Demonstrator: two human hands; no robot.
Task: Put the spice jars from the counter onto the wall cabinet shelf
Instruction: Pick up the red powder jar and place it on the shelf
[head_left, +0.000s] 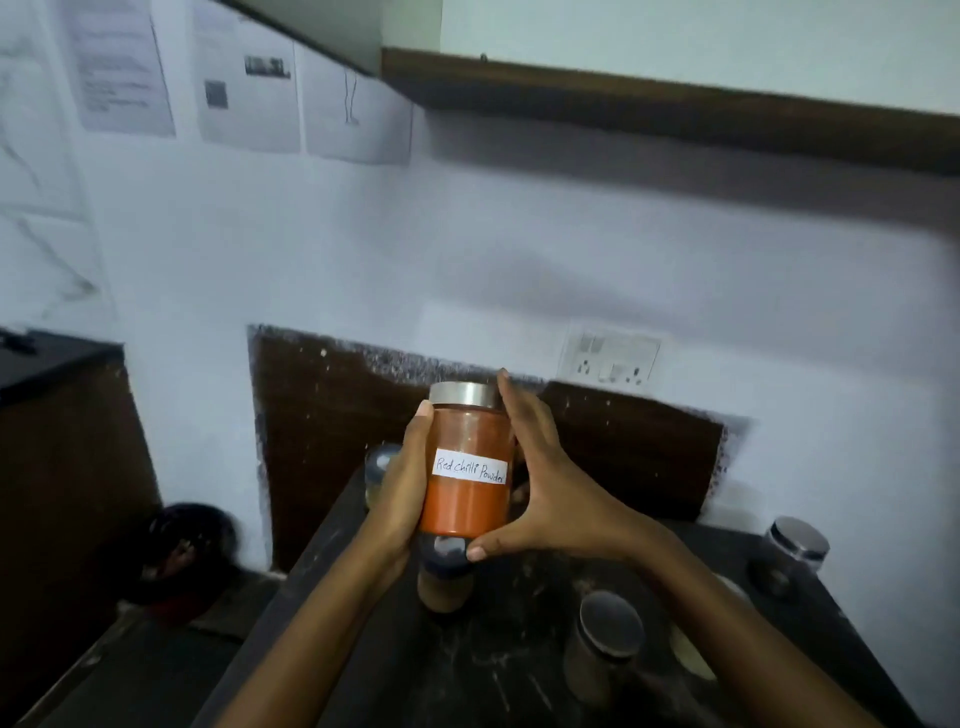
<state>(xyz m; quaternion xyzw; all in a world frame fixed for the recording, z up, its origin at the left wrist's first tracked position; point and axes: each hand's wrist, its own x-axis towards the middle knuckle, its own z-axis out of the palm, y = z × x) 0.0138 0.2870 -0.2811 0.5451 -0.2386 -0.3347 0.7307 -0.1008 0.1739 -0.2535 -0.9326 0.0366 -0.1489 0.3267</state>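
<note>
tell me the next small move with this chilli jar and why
Probably lift the red chilli powder jar up toward the wall cabinet. Both the left hand and right hand already have a grip on it, clear of the counter, with the cabinet above.

A: Dim, bluish cast all over. Dark speckled stone counter nearly black.
B: Blur?
A: Motion smear at 12 on the brown wooden cabinet edge; printed paper sheets at 10 are soft. Handwritten white label at centre is sharp. Straight edges bow outward.
</note>
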